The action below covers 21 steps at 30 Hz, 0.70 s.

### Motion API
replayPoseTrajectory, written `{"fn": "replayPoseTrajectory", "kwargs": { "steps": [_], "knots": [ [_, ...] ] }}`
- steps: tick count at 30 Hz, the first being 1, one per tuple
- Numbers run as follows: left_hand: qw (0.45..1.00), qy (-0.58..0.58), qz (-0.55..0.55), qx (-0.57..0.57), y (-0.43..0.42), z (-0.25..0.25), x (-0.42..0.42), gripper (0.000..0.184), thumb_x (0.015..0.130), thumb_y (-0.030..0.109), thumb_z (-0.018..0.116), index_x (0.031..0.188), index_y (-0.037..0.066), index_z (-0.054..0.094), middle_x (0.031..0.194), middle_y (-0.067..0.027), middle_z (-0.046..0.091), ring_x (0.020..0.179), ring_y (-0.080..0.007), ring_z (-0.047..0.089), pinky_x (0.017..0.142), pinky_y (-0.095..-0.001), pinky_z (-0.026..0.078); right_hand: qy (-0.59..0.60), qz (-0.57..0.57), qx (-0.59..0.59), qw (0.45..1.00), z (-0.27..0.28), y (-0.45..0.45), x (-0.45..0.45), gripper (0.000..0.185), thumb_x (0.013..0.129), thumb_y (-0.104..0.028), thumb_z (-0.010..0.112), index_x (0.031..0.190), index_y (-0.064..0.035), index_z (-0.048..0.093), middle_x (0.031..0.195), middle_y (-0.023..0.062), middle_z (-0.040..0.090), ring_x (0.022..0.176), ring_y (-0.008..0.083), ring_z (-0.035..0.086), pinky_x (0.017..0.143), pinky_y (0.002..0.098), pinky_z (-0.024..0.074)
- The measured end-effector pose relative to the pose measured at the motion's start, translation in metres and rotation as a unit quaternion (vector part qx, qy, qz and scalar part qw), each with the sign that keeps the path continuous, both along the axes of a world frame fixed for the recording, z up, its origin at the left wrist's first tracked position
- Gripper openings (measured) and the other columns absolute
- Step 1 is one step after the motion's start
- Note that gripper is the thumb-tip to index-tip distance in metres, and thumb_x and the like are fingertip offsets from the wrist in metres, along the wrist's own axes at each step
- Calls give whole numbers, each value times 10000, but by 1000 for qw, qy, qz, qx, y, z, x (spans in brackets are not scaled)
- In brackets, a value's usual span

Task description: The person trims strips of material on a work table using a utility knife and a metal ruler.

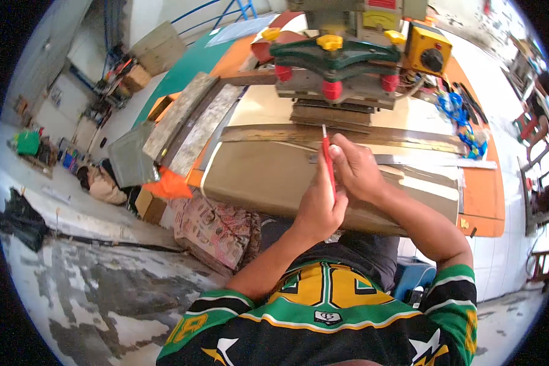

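Observation:
My left hand (321,206) is closed around a slim red pen-like tool (329,165), which points up and away from me with its pale tip at the top. Close beside it, my right hand (356,166) has its fingers curled in, and whatever they may hold is hidden. Below both hands lies a broad brown sheet (262,174) that curves over the table's front edge. A long metal ruler (421,160) runs out to the right from behind my right hand. Beyond the hands, a dark brown strip (256,133) crosses the sheet.
A press machine (332,61) with yellow knobs and red feet stands just ahead of my hands. To its right is a yellow control box (430,50) with a black dial. Blue ribbon-like material (454,108) lies at the right, and a worn board (183,116) at the left.

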<state>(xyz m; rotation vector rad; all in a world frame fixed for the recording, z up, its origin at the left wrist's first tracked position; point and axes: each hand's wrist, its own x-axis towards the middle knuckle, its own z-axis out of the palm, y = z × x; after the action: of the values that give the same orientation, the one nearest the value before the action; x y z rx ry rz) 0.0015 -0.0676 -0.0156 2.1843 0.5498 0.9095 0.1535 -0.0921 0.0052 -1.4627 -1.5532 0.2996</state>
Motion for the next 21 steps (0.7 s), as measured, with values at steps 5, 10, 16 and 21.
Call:
{"fn": "replayPoseTrajectory", "kwargs": {
  "steps": [5,10,16,21],
  "knots": [
    [995,90,34,-27,-5,6,0,975,849,29,554,1586,20,-84,1298,-401,515,985,-552,612,787,-555,521,96,10,-32,995,-2,2,-2,382,1086,-369,398,968,-42,556,796,207,593,699,378,593,692,448,482],
    [988,145,53,4,2,-2,7,991,873,50,583,1583,29,-107,1095,-372,621,818,-526,641,651,-558,509,302,46,-47,951,-14,9,-5,425,1099,-369,387,968,-8,571,786,17,543,794,117,470,747,326,454],
    [969,238,63,34,11,-5,9,1011,880,70,589,1566,14,-152,1223,-348,590,823,-522,639,680,-571,520,427,44,-248,869,1,7,6,513,1071,-476,383,972,-38,631,836,21,592,753,127,480,693,313,433],
    [964,252,59,61,18,-1,6,978,879,64,573,1576,14,-111,1171,-346,612,802,-537,624,666,-586,503,495,77,-329,801,-14,18,20,565,1059,-532,366,1061,-46,654,870,72,629,732,170,539,673,314,447]
  ]
}}
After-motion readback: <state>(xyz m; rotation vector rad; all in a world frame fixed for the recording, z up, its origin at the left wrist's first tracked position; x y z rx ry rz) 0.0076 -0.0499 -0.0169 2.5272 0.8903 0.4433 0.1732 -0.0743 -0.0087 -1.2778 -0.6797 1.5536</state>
